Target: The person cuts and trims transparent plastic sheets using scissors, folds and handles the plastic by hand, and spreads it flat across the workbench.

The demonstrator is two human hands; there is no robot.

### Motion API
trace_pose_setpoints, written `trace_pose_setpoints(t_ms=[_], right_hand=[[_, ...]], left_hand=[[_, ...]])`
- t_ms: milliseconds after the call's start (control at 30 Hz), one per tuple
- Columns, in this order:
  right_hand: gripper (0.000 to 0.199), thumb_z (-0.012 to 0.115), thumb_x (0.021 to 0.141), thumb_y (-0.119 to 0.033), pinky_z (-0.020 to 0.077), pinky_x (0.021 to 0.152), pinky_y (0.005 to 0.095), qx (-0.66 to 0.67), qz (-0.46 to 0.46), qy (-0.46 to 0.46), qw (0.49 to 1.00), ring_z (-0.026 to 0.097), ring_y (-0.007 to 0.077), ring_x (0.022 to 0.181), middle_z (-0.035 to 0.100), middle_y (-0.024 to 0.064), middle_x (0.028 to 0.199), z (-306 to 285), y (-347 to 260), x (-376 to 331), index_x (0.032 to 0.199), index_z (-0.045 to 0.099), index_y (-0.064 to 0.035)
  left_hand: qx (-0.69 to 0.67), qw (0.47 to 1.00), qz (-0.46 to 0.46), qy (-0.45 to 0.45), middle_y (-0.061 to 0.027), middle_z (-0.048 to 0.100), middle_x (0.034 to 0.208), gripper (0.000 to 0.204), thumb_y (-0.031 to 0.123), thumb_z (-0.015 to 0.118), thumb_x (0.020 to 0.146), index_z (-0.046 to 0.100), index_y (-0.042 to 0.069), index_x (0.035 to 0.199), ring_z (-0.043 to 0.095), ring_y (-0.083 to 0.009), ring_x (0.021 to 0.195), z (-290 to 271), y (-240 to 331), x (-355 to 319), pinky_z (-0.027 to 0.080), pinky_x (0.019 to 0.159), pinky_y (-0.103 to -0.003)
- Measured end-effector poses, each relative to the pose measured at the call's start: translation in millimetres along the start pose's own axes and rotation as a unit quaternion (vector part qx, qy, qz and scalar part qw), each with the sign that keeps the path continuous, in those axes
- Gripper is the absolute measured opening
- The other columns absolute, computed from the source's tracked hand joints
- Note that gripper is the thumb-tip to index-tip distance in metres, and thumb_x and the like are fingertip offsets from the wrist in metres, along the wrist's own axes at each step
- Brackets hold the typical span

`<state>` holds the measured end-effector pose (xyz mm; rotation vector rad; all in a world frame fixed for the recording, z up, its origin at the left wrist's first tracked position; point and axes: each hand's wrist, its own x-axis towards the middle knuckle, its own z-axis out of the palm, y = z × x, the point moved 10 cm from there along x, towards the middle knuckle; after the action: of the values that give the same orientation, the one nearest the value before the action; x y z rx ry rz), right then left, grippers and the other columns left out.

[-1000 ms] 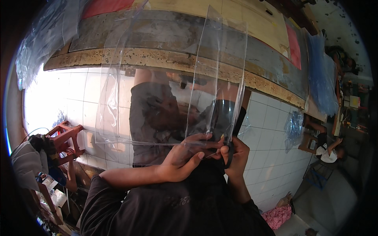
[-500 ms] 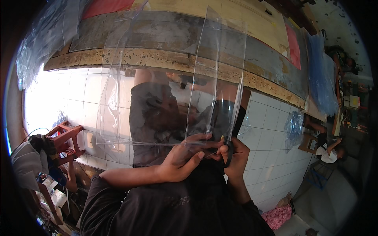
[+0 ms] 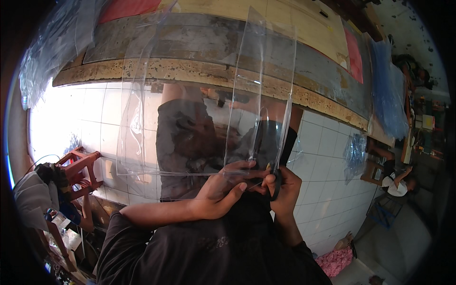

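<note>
A large clear plastic cover [image 3: 190, 152] with folded, stiff-looking seams hangs from the table edge down over my lap. My left hand [image 3: 221, 190] grips its near edge, thumb on the near side and fingers reaching under and along the film. My right hand [image 3: 286, 190] is closed around the black handle of a pair of scissors [image 3: 276, 186], at the right corner of the cover. The scissor blades are mostly hidden by my fingers and the shiny film. Both hands are close together, their fingertips almost meeting at that corner.
A worn table [image 3: 190, 40] with a chipped wooden edge runs across in front of me. Clear plastic bundles hang at the left [image 3: 57, 57] and right [image 3: 389, 90]. A red plastic stool [image 3: 80, 173] stands at left. A person [image 3: 396, 183] sits at far right.
Hardly anything differs. The scissors have turned very slightly in my right hand and the film's reflections have shifted a little; my left hand stays in place.
</note>
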<state>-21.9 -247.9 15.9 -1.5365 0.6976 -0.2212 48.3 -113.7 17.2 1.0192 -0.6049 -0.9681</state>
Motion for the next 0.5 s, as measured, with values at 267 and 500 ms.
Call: trace_pose_setpoints(t_ms=[267, 500], right_hand=[[0.024, 0.078, 0.093, -0.021, 0.0444, 0.052, 0.0223, -0.006, 0.002, 0.004, 1.0, 0.058, 0.0063, 0.06, 0.063, 0.0009, 0.07, -1, -2, 1, 0.089, 0.068, 0.0006], [0.039, 0.082, 0.089, -0.032, 0.0497, 0.063, 0.0241, 0.096, 0.029, -0.09, 0.991, 0.063, 0.0077, 0.071, 0.067, 0.0022, 0.078, 3, 4, 8, 0.103, 0.068, 0.0018]], left_hand=[[-0.012, 1.0, 0.022, -0.006, -0.022, 0.054, 0.146, 0.045, -0.002, 0.036, 0.106, 0.023, -0.006, 0.149, 0.064, -0.0275, 0.124, 2, 4, 0, 0.048, 0.108, -0.037], [0.16, 0.986, 0.023, -0.044, -0.02, 0.053, 0.147, 0.045, 0.003, 0.043, 0.107, 0.027, -0.006, 0.148, 0.062, -0.0269, 0.128, -1, 9, 0, 0.047, 0.108, -0.036]])
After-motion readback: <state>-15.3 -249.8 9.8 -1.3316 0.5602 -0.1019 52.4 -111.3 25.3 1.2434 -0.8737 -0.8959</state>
